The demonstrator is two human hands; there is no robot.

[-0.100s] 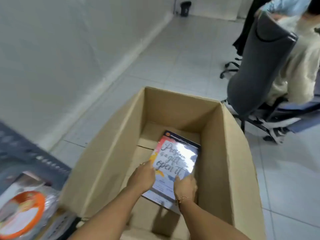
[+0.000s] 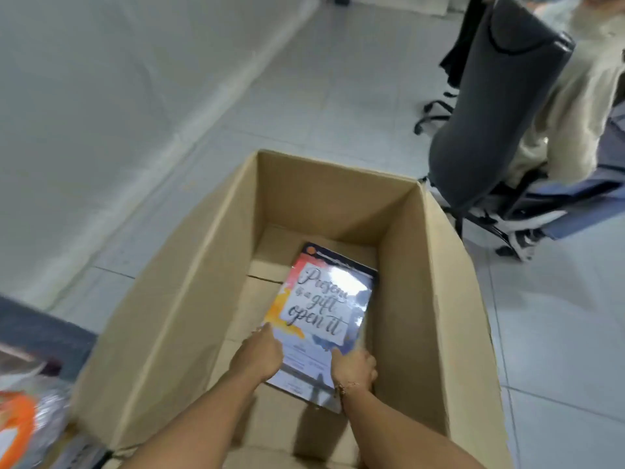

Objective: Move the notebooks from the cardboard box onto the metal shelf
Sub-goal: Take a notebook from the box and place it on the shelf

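Both hands are reaching deep into the cardboard box (image 2: 189,299), where a glossy notebook (image 2: 321,313) is lying on the box floor against the right wall. The left hand (image 2: 260,358) is pressing its fingers along the near left edge; the right hand (image 2: 353,368) is curling around the near right corner — a partial hold, not yet a full clasp. The wrapped cover looks slippery, so thumbs on top and fingers slid underneath would be wise before lifting it straight up, clear of the walls, towards the shelf — barely in view at the left.
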